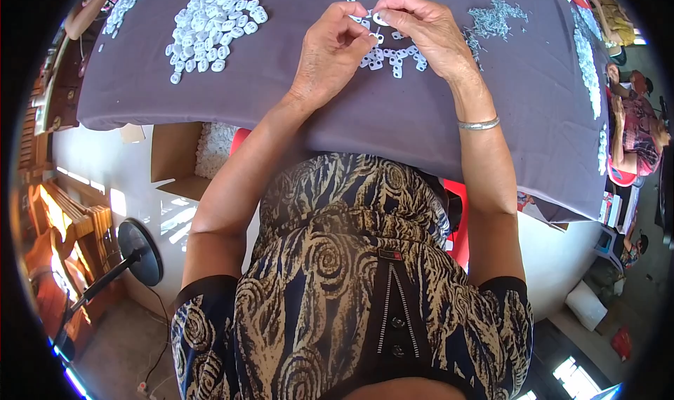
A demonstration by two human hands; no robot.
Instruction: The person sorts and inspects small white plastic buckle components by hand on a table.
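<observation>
My left hand (330,49) is curled, its fingertips bunched and pinched together at the tip, meeting the small white oval plastic piece (380,19) that I hold up just above the table. My right hand (425,31) arches over from the other side, thumb and forefinger closed on the same piece, the other fingers bent loosely and fanned above it. The two hands touch at the fingertips, knuckles raised, wrists low on the cloth. What exactly sits between the left fingertips I cannot tell, as it is too small.

Both of my forearms run up from the lower edge and lean inward, elbows wide apart, the left bare, the right carrying a thin silver metal bangle (478,125) at the wrist.

Directly under my hands lies a small scatter of white plastic pieces (393,56) on the grey cloth-covered table (281,98). Further left is a large heap of similar white oval pieces (210,21), well apart from my hands. To the right of my right hand sits a pile of fine pale grey bits (495,17), and a long strip of whitish pieces (586,56) follows the table's right edge. Below the table's left edge stands an open brown cardboard box (186,158) with white material inside.
</observation>
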